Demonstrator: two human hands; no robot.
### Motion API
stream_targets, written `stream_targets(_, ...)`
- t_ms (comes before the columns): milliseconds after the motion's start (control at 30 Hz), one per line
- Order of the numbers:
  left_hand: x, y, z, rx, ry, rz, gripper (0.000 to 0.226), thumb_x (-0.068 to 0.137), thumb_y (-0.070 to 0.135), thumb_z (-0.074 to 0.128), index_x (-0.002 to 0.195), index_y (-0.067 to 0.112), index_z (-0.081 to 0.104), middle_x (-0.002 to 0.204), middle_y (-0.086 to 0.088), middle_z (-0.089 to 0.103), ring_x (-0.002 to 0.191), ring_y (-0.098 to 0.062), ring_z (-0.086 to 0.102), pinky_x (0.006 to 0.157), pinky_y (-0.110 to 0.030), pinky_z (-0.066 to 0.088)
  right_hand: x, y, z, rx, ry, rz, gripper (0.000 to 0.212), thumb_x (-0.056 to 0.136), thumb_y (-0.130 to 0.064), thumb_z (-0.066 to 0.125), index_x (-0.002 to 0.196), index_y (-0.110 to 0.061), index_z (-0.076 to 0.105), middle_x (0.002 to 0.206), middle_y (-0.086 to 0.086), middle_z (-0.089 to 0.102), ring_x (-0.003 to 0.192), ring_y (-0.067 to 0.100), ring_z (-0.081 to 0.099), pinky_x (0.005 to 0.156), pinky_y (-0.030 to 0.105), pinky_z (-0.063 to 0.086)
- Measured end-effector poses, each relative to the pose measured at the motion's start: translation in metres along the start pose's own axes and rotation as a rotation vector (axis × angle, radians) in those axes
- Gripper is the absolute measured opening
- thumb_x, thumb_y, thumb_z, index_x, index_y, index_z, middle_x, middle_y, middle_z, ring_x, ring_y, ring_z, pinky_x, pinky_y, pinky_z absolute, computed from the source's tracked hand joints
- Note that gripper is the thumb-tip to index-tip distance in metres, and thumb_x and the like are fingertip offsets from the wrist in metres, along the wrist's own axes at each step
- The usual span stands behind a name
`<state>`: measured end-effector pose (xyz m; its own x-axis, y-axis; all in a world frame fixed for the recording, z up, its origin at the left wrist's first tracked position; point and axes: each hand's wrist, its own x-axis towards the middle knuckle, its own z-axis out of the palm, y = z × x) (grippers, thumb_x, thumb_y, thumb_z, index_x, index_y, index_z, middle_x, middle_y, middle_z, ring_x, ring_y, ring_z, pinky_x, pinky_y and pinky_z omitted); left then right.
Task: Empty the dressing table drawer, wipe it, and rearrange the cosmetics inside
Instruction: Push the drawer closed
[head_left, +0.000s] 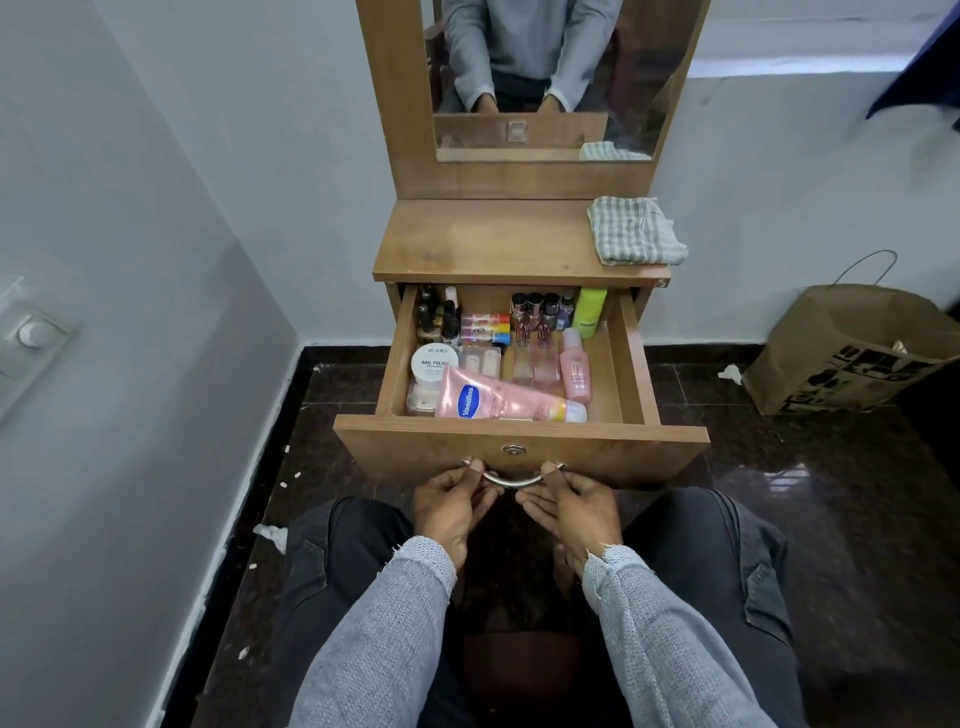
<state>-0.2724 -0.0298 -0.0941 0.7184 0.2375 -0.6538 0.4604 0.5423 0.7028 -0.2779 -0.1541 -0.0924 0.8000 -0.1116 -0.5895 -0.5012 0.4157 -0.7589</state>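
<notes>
The wooden dressing table drawer (631, 358) stands pulled out. Both hands hold its curved metal handle (511, 481): my left hand (451, 506) grips the left end, my right hand (569, 506) the right end. Inside lie a pink Vaseline tube (498, 400) along the front, a white nail polish remover tub (434, 362), a pink bottle (575, 374), a green bottle (589, 312), lip balm sticks (485, 327), several dark nail polish bottles (540, 309) and clear perfume bottles (535, 364). A checked cloth (631, 231) rests on the right of the table top (483, 244).
A mirror (540, 78) rises behind the table top. A brown paper bag (841, 353) stands on the dark tiled floor to the right. White walls close in on the left and behind. Crumpled tissue (272, 535) and small scraps lie on the floor.
</notes>
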Motion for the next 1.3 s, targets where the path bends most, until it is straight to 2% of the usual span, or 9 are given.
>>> stream_targets(167, 0.018, 0.013, 0.015, 0.015, 0.003, 0.029, 0.013, 0.09, 0.006, 0.063, 0.078, 0.0, 0.064, 0.066, -0.008, 0.068, 0.055, -0.013, 0.069, 0.053, -0.017, 0.056, 0.021, -0.014, 0.008, 0.042, -0.004, 0.002, 0.022, 0.098, -0.015, 0.055, 0.098, 0.006, 0.06, 0.082, 0.023, 0.069, 0.069, 0.024, 0.071, 0.062, 0.023, 0.06)
stream_targets(300, 0.034, 0.027, 0.031, 0.019, -0.005, 0.041, 0.011, 0.091, 0.004, 0.062, 0.08, 0.0, 0.063, 0.069, -0.012, 0.066, 0.051, -0.014, 0.068, 0.052, -0.017, 0.056, 0.042, -0.03, 0.018, 0.049, -0.002, 0.0, 0.019, 0.098, -0.015, 0.056, 0.091, 0.002, 0.061, 0.079, 0.021, 0.069, 0.063, 0.02, 0.071, 0.059, 0.022, 0.059)
stream_targets(433, 0.054, 0.041, 0.048, 0.041, -0.001, 0.057, 0.014, 0.092, 0.004, 0.061, 0.078, 0.0, 0.062, 0.069, -0.011, 0.063, 0.048, -0.011, 0.066, 0.049, -0.016, 0.054, 0.063, -0.047, 0.028, 0.059, 0.007, -0.006, 0.017, 0.097, -0.013, 0.056, 0.091, 0.002, 0.059, 0.078, 0.022, 0.068, 0.058, 0.019, 0.071, 0.058, 0.023, 0.059)
stream_targets(633, 0.078, 0.055, 0.065, 0.054, -0.028, 0.057, 0.015, 0.093, 0.005, 0.06, 0.078, 0.002, 0.06, 0.07, -0.012, 0.062, 0.047, -0.012, 0.066, 0.052, -0.017, 0.056, 0.087, -0.066, 0.037, 0.063, 0.007, -0.023, 0.017, 0.096, -0.012, 0.058, 0.091, 0.004, 0.059, 0.08, 0.024, 0.068, 0.061, 0.022, 0.071, 0.061, 0.026, 0.06)
stream_targets(833, 0.103, 0.068, 0.078, 0.062, -0.033, 0.089, 0.005, 0.091, 0.006, 0.063, 0.088, 0.002, 0.063, 0.074, -0.011, 0.065, 0.05, -0.013, 0.067, 0.055, -0.019, 0.057, 0.105, -0.083, 0.046, 0.063, 0.006, -0.039, 0.015, 0.096, -0.011, 0.057, 0.084, -0.001, 0.057, 0.079, 0.022, 0.067, 0.059, 0.019, 0.069, 0.061, 0.025, 0.06)
stream_targets(967, 0.115, 0.076, 0.088, 0.049, -0.036, 0.077, 0.005, 0.091, 0.007, 0.063, 0.088, 0.003, 0.062, 0.074, -0.011, 0.064, 0.053, -0.015, 0.067, 0.055, -0.018, 0.057, 0.119, -0.091, 0.052, 0.068, 0.008, -0.041, 0.014, 0.096, -0.011, 0.058, 0.087, 0.0, 0.056, 0.08, 0.022, 0.066, 0.054, 0.017, 0.07, 0.056, 0.023, 0.059)
stream_targets(1100, 0.127, 0.083, 0.098, 0.036, -0.043, 0.078, 0.01, 0.092, 0.007, 0.062, 0.082, 0.005, 0.06, 0.073, -0.011, 0.063, 0.048, -0.011, 0.066, 0.049, -0.015, 0.054, 0.134, -0.099, 0.059, 0.076, 0.014, -0.053, 0.014, 0.096, -0.011, 0.059, 0.087, 0.0, 0.056, 0.08, 0.024, 0.066, 0.054, 0.018, 0.07, 0.054, 0.024, 0.058)
stream_targets(1300, 0.142, 0.092, 0.108, 0.03, -0.061, 0.097, 0.012, 0.094, 0.007, 0.059, 0.081, 0.006, 0.058, 0.074, -0.011, 0.061, 0.045, -0.009, 0.064, 0.051, -0.015, 0.055, 0.15, -0.107, 0.066, 0.102, 0.015, -0.06, 0.012, 0.095, -0.009, 0.059, 0.091, 0.002, 0.057, 0.079, 0.024, 0.066, 0.054, 0.019, 0.07, 0.053, 0.024, 0.058)
